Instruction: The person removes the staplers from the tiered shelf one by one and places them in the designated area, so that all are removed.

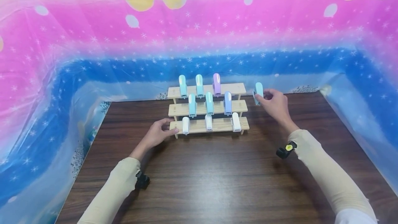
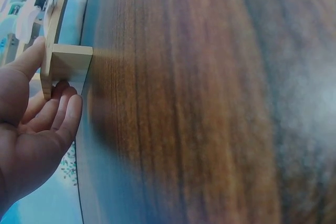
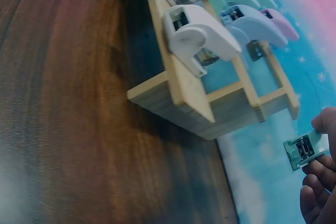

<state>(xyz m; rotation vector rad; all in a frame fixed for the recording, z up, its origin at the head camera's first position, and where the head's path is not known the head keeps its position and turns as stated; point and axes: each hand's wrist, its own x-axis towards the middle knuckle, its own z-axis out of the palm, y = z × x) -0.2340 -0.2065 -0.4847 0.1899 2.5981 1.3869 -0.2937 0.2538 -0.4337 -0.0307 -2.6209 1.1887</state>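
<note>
A three-tier wooden stand (image 1: 199, 126) carries several small staplers. White staplers (image 1: 236, 122) stand on the lowest tier; teal ones (image 1: 209, 103) and a blue one (image 1: 228, 103) fill the middle. On top are more teal ones and a purple stapler (image 1: 216, 84). My left hand (image 1: 158, 133) grips the left end of the lowest tier, its thumb on the upper side and fingers below, as the left wrist view shows. To the right of the stand, my right hand (image 1: 276, 105) pinches a teal stapler (image 1: 258, 91) in the air, apart from the tiers.
The stand sits near the back edge of a dark wood table (image 1: 199, 179). Behind and along both sides hangs a pink and blue patterned cloth (image 1: 199, 51). Each wrist wears a black camera mount (image 1: 142, 180).
</note>
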